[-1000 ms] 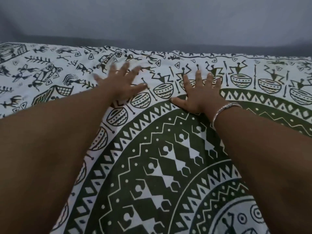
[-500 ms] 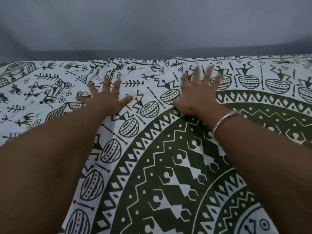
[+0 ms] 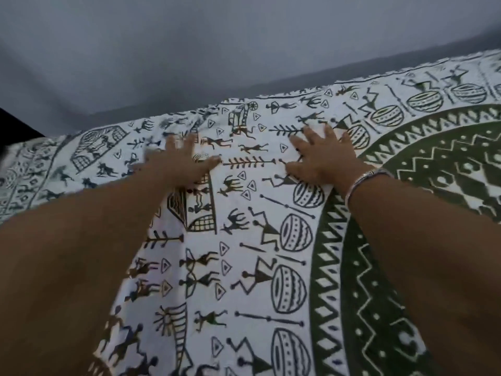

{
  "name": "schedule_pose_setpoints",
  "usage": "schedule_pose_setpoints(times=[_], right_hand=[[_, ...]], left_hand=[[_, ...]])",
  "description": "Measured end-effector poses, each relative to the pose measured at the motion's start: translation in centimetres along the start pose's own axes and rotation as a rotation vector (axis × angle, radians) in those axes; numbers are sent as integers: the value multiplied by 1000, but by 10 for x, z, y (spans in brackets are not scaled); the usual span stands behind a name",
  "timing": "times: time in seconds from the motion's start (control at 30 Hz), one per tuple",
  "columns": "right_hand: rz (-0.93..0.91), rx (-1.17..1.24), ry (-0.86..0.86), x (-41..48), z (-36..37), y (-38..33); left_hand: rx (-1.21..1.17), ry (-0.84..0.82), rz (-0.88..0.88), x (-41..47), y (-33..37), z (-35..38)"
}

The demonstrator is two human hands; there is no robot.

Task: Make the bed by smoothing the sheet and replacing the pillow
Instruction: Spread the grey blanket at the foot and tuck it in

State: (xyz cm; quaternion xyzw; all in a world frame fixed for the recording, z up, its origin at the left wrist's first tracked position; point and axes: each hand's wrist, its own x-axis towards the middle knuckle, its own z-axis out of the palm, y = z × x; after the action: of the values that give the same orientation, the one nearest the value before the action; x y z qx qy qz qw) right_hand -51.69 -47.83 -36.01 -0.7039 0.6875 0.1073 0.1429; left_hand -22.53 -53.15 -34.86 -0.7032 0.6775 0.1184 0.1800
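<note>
A white sheet (image 3: 244,267) printed with dark green figures, drums and a round zigzag pattern covers the bed. My left hand (image 3: 179,161) lies flat on it with fingers spread, near the far edge, a little blurred. My right hand (image 3: 322,158) presses flat on the sheet beside it, fingers spread, with a silver bangle (image 3: 363,180) on the wrist. Both hands hold nothing. No pillow is in view.
A plain grey wall (image 3: 189,50) rises right behind the far edge of the bed. A dark gap (image 3: 16,123) shows at the left, past the bed's corner.
Both hands have slid left across the sheet, off the green ring onto the white figured border. The view has swung left and tilted.
</note>
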Motion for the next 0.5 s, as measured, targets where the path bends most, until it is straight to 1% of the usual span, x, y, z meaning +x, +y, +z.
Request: schedule_pose_setpoints(times=[0.03,0.07,0.13,0.17,0.2,0.27,0.33,0.4,0.47,0.5], right_hand=[[26,-12,-15,-1,0,-4],[47,-22,-25,-2,0,-7],[66,-32,-19,0,-1,-12],[72,-39,-17,0,-2,-13],[79,-41,-21,1,-4,-13],[105,-33,-35,0,-6,-20],[144,-48,-8,1,-6,-30],[179,-100,10,3,-7,-42],[221,-174,23,0,-9,-55],[232,-203,58,-2,-11,-60]], left_hand=[[12,3,-26,0,-12,-5],[23,40,-17,0,-17,-9],[60,201,129,1,-11,-16],[75,238,214,4,-6,-20],[82,215,277,9,-3,-22],[61,85,296,20,-14,-13],[16,44,266,33,-51,5],[-5,22,182,36,-93,15],[33,1,131,36,-126,15],[46,-4,130,35,-134,11]])
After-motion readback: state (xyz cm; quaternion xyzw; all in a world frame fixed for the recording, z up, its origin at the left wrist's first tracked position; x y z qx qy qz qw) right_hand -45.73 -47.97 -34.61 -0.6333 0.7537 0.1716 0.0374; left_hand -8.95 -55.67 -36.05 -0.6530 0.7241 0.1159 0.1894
